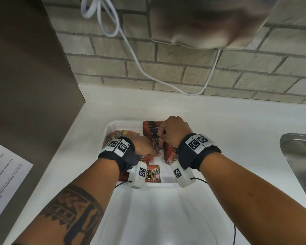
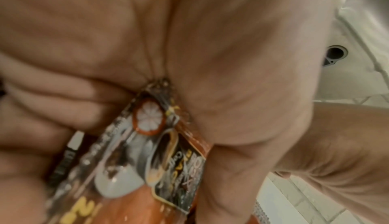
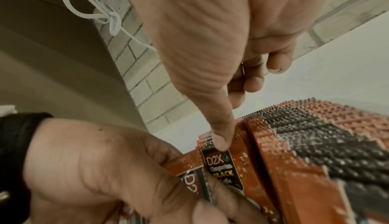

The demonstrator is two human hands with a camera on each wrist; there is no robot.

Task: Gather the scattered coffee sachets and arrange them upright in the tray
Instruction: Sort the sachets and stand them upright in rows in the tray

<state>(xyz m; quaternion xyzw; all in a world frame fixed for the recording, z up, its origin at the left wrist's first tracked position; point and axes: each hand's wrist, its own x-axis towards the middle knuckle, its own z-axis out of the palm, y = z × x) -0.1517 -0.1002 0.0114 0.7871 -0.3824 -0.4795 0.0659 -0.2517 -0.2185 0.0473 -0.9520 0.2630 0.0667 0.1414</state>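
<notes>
A white tray point(image 1: 111, 125) sits on the white counter. Along its right side stands a row of orange-and-black coffee sachets point(image 1: 151, 128) point(image 3: 315, 136), upright. My right hand point(image 1: 166, 133) point(image 3: 229, 119) is over that row: the thumb presses the top of the front sachet point(image 3: 221, 162) and the fingers curl behind the row. My left hand point(image 1: 154, 154) point(image 2: 160, 84) point(image 3: 105, 169) grips a few sachets point(image 2: 151, 152) point(image 3: 189, 171) right in front of the row. One sachet point(image 1: 153, 174) lies flat near the tray's front. More sachets point(image 1: 124, 134) lie at its back left.
A steel sink point(image 1: 298, 156) is at the right. A printed sheet point(image 1: 5, 174) lies at the left, beside a brown panel point(image 1: 34, 85). A white cable point(image 1: 131, 50) hangs down the brick wall behind the tray. A blurred beige shape point(image 1: 210, 23) hangs overhead.
</notes>
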